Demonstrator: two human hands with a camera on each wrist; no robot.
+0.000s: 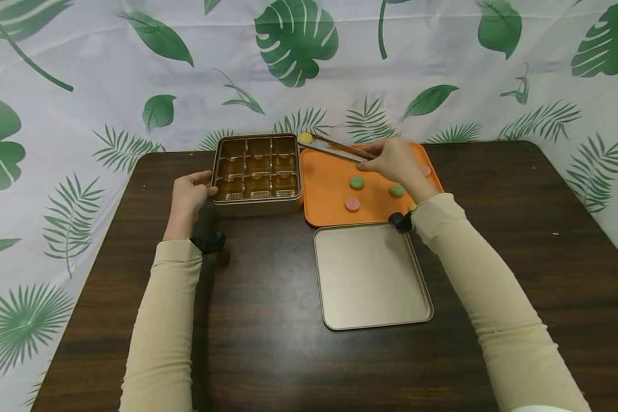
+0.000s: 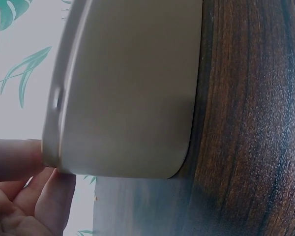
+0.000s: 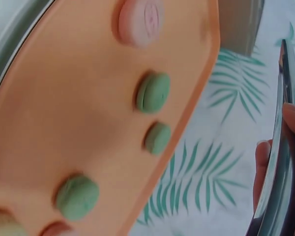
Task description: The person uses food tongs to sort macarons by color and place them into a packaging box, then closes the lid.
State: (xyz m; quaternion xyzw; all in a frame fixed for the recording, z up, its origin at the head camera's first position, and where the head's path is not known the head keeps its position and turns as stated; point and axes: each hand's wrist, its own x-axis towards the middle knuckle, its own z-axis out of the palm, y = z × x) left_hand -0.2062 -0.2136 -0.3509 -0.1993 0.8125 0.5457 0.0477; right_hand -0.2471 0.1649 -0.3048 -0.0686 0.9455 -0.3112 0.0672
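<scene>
My left hand (image 1: 187, 194) holds the left rim of a square metal tin (image 1: 257, 209), thumb and fingers at its corner in the left wrist view. Inside the tin sits a gold plastic insert (image 1: 258, 166) divided into several square compartments. My right hand (image 1: 393, 160) grips metal tongs (image 1: 335, 150), reaching left above the orange tray (image 1: 321, 209). Between the tong tips is a yellow macaron (image 1: 305, 137), beside the tin's back right corner. On the tray lie green macarons (image 3: 155, 93) and pink ones (image 1: 352, 204).
A square metal lid (image 1: 373, 274) lies in front of the tray, close to its front edge. Everything stands on a dark wooden table (image 1: 257, 320). A leaf-patterned cloth (image 1: 360, 74) hangs right behind the table's back edge.
</scene>
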